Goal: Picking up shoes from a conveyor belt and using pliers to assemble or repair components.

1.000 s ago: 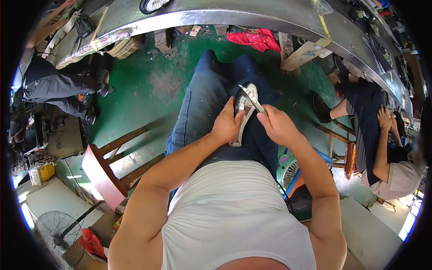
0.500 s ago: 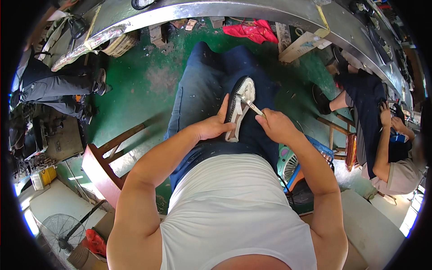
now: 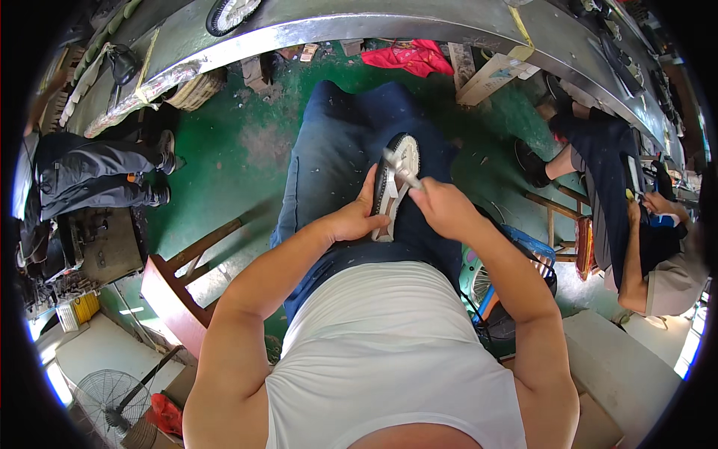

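A shoe (image 3: 388, 197) with a pale toe and dark stitched edge lies over my lap, toe pointing away from me. My left hand (image 3: 351, 218) is closed round its left side, the thumb across the heel end and a finger along the dark edge. In my right hand (image 3: 446, 212) I grip a small metal hammer (image 3: 402, 171) by its handle. The hammer head is over the left part of the toe area, slightly blurred; whether it touches the shoe I cannot tell. Beneath are my blue trousers (image 3: 307, 165).
A long metal-edged bench (image 3: 314, 31) runs across ahead, with another shoe (image 3: 230, 15) on it. Below it lie a red cloth (image 3: 411, 57) and a basket (image 3: 196, 90). Other people are at left and right. A wooden chair (image 3: 173, 292) and a fan (image 3: 112, 400) stand at left.
The hammer and my right hand have moved a little left, and the hammer head now sits farther toward the shoe's left edge. My left hand keeps its hold. The whole view has shifted slightly.
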Demonstrator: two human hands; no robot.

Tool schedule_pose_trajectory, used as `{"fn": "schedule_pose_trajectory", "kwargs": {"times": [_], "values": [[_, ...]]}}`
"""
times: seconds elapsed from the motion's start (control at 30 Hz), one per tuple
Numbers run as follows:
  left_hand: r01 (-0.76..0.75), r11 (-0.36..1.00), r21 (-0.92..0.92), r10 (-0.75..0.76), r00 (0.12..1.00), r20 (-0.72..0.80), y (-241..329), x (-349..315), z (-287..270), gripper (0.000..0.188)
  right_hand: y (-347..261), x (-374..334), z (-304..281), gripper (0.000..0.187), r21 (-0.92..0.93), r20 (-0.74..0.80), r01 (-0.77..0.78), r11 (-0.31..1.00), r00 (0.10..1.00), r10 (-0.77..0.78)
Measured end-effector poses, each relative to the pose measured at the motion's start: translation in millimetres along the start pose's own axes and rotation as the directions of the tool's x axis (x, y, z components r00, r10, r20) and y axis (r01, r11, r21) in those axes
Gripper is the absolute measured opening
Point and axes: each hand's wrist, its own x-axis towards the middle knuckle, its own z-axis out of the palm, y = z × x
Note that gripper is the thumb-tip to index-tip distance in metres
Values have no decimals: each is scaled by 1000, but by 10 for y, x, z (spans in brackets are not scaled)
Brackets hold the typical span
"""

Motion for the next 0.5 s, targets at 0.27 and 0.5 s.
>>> {"fn": "schedule_pose_trajectory", "kwargs": {"times": [0.27,0.5], "values": [[19,955,-297,-115,944,-310,-100,563,-108,61,201,-159,-83,46,464,68,-276,842,959,276],[147,818,-556,-285,943,-171,-282,722,-173,75,278,-81,163,43,140,35,-254,957,967,251]]}}
